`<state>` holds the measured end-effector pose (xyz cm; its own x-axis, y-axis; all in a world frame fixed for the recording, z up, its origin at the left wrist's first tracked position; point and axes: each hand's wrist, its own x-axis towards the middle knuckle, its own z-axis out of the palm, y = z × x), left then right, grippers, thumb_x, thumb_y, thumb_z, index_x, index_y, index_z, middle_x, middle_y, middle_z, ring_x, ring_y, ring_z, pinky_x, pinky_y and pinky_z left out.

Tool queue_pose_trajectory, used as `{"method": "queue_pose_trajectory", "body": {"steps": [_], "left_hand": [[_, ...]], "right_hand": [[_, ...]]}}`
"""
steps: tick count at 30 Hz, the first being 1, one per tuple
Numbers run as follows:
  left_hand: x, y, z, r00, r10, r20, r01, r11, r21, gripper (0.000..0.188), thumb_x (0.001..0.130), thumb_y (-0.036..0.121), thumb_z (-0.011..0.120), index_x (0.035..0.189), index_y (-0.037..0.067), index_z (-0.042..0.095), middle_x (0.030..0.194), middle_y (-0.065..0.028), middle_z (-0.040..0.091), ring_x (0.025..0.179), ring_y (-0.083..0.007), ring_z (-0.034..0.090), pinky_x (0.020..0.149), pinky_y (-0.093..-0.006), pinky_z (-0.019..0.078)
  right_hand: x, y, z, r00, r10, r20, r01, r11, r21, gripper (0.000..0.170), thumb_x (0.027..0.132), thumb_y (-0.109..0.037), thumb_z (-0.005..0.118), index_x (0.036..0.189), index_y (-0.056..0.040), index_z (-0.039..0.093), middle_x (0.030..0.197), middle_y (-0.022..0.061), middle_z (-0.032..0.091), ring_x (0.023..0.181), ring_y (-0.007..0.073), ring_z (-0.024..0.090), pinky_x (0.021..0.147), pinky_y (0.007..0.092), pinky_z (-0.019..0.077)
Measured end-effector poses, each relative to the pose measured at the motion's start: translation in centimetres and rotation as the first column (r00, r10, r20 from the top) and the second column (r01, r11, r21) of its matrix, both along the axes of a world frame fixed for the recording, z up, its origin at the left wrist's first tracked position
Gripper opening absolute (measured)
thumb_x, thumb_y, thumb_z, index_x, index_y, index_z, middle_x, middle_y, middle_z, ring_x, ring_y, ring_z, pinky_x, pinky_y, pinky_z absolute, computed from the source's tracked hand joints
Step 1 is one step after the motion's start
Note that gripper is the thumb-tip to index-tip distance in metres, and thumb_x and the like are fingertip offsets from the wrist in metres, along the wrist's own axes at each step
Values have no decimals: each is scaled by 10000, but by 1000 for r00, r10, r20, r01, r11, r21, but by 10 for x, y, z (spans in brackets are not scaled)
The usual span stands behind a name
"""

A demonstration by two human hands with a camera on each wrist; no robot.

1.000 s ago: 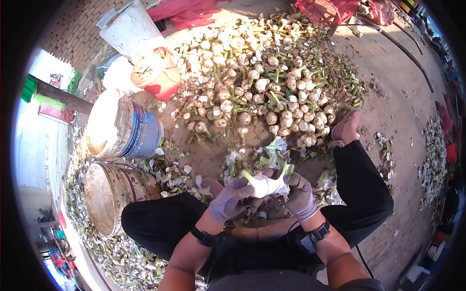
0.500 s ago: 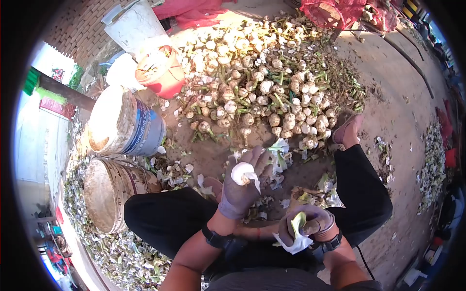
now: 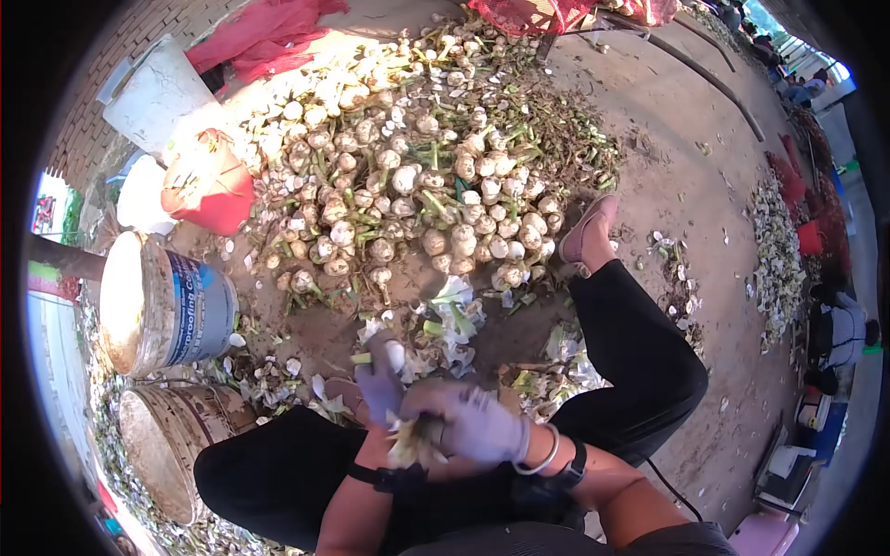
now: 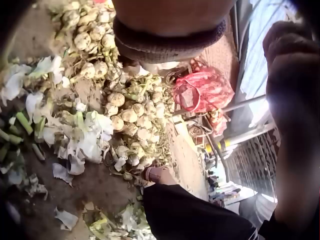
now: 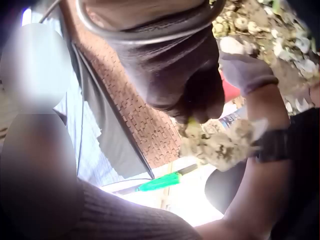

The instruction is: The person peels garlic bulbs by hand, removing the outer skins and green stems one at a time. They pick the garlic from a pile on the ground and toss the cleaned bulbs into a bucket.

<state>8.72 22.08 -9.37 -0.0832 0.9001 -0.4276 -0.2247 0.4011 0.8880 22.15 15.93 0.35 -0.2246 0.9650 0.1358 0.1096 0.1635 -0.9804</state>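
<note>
In the head view my left hand (image 3: 378,385) holds a white garlic bulb (image 3: 396,355); motion blurs its fingers. A short green stalk piece (image 3: 361,359) shows beside them. My right hand (image 3: 477,424), close beside the left wrist, grips a ragged clump of pale husk (image 3: 414,445). From the right wrist view, this clump (image 5: 220,147) hangs at the curled fingers of my right hand (image 5: 172,82), while the bulb (image 5: 231,45) shows at my left hand (image 5: 247,72). The left wrist view shows a dark cuff (image 4: 170,47) but not the bulb.
A large heap of garlic bulbs (image 3: 399,176) with stalks lies in front. Torn husks (image 3: 454,320) litter the ground nearer my hands. On the left stand a blue-labelled bucket (image 3: 199,306), a stained bucket (image 3: 181,435) and a red bucket (image 3: 218,190). Red netting (image 3: 260,37) lies beyond.
Both hands were together on one garlic, then parted, the left with the bulb and the right with husk. The right hand has since come back across beside the left. The head view has shifted right.
</note>
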Motion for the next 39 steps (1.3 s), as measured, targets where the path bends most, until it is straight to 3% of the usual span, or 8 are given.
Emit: {"method": "queue_pose_trajectory", "body": {"steps": [5, 7, 13, 15, 17, 31, 37, 39], "left_hand": [[-26, 13, -8, 684, -269, -678, 611, 718, 332, 340, 991, 260, 507, 1173, -15, 590, 1004, -96, 620, 863, -156, 592, 754, -297, 502], [-8, 11, 14, 926, -356, 121, 370, 921, -120, 378, 971, 229, 533, 1245, -30, 548, 1051, -132, 628, 918, -210, 606, 821, -350, 506], [-4, 1, -69, 800, -372, -470, 575, 698, 426, 587, 857, 85, 661, 1397, 26, 438, 1204, -98, 551, 889, -171, 575, 750, -262, 497], [8, -5, -16, 765, -371, -527, 638, 547, 541, 674, 807, 12, 687, 1421, 32, 408, 1307, -113, 488, 994, -170, 543, 821, -280, 489], [15, -17, 24, 882, -452, -134, 471, 833, 291, 666, 794, 41, 711, 1390, 13, 416, 1361, -157, 445, 1179, -267, 503, 1006, -385, 424], [-15, -45, 81, 684, -206, -700, 719, 350, 600, 579, 719, 149, 739, 1233, 73, 483, 1176, -163, 505, 1085, -361, 518, 957, -464, 420], [-25, -47, 89, 776, -223, -590, 614, 480, 627, 640, 657, 108, 815, 1194, 52, 471, 1160, -143, 539, 1000, -239, 582, 828, -387, 514], [-26, -55, 112, 722, -639, 266, 605, 769, 204, 607, 716, 123, 802, 1203, 49, 447, 1129, -158, 572, 907, -224, 630, 700, -345, 556]], "right_hand": [[156, 66, -143, 142, -685, 714, 896, 396, 202, 563, 793, -191, 666, 1304, -43, 479, 1331, 212, 439, 1115, 432, 517, 907, 471, 465], [200, 75, -204, 424, -440, 791, 871, 439, -223, 461, 828, -294, 619, 1205, -35, 565, 1115, 242, 629, 1036, 385, 618, 885, 450, 493], [127, 63, -136, 620, -382, 685, 658, 729, -189, 373, 894, -349, 550, 926, 9, 648, 854, 218, 685, 827, 353, 680, 775, 429, 526], [83, 42, -88, 815, -580, 1, 434, 609, -664, 379, 899, -382, 644, 846, -8, 620, 630, 88, 612, 573, 166, 607, 510, 307, 474], [55, 23, -37, 534, -759, -372, 252, 563, -788, 289, 916, -312, 674, 880, -32, 610, 716, -27, 596, 559, 60, 520, 475, 228, 407], [-6, -33, -11, 479, -548, -686, 236, 833, -500, 253, 962, -163, 607, 1160, -44, 503, 1042, 21, 570, 961, 100, 537, 848, 262, 488], [28, -37, 11, 938, -132, -321, 50, 967, -251, 354, 998, -253, 538, 1254, -9, 529, 1172, 43, 603, 1080, 126, 530, 951, 302, 442], [42, -40, 24, 911, -23, -413, -94, 961, -260, 367, 992, -266, 550, 1250, -4, 539, 1159, 45, 612, 1085, 133, 531, 962, 311, 437]]}}
